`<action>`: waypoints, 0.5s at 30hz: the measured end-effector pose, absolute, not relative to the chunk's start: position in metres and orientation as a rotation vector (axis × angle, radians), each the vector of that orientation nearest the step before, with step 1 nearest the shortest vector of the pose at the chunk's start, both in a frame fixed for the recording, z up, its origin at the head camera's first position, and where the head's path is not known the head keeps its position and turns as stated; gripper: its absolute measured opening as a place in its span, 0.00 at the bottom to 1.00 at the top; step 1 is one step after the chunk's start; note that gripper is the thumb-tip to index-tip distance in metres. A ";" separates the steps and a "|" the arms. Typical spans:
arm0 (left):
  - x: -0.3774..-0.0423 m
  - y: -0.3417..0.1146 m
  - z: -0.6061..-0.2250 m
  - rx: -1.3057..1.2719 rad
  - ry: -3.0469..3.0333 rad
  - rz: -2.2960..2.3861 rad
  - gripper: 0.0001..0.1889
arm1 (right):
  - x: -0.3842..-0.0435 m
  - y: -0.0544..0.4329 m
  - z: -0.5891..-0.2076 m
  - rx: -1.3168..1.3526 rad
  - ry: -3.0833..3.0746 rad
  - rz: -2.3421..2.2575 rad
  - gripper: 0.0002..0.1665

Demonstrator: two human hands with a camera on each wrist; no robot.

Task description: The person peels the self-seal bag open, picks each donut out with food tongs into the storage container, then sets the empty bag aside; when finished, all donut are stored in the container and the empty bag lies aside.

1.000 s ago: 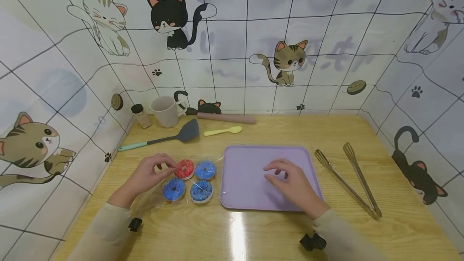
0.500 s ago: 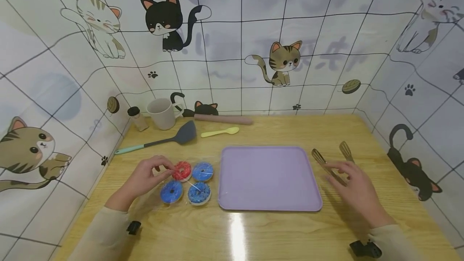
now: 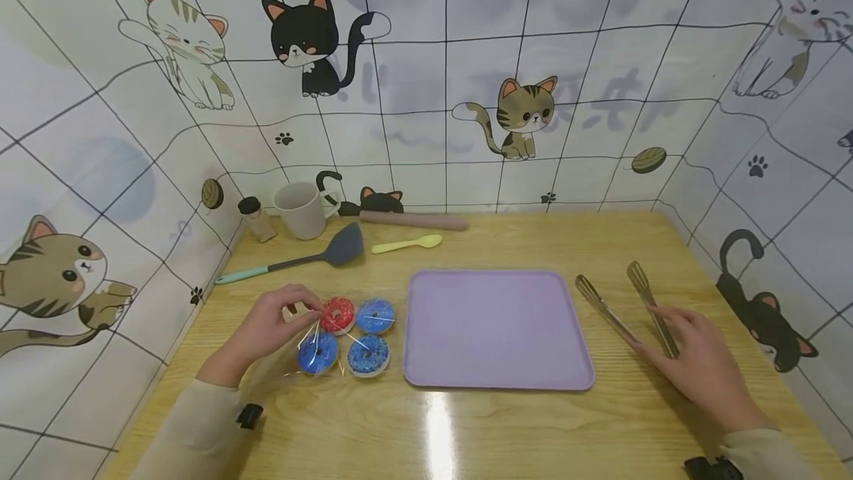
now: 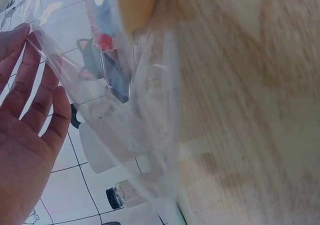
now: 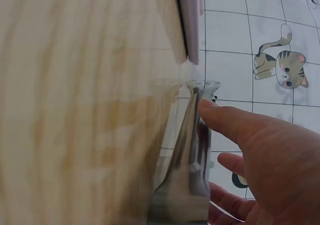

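Spanning shiny metal tongs [image 3: 608,312], right grip [image 3: 703,361] half spread; left grip [image 3: 272,324] pinching clear film [image 4: 155,95] around red and blue doughnuts [image 3: 369,364].

The tongs [image 3: 611,316] are shiny metal, the bag [image 4: 155,95] clear glossy plastic, the tray [image 3: 496,328] smooth (plastic-looking, matt), the tabletop [image 3: 346,432] glossy wood-grain.

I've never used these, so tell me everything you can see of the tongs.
The tongs look like silvery metal: two long arms spread in a V, slotted tips pointing away from the right hand. They lie on the table, right of the lilac tray. In the head view, that hand hides their near end, its fingers at the arms; whether they grip is unclear.
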State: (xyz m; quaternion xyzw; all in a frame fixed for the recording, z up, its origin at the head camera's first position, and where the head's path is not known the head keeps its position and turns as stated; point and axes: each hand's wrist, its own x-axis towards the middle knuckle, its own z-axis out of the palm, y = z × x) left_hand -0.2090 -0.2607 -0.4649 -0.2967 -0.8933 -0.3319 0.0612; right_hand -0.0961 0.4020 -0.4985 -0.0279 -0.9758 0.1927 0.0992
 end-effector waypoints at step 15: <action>-0.206 -0.254 -0.460 -0.857 -2.739 -1.027 0.04 | -0.100 0.414 -0.505 -0.186 -3.028 0.676 0.65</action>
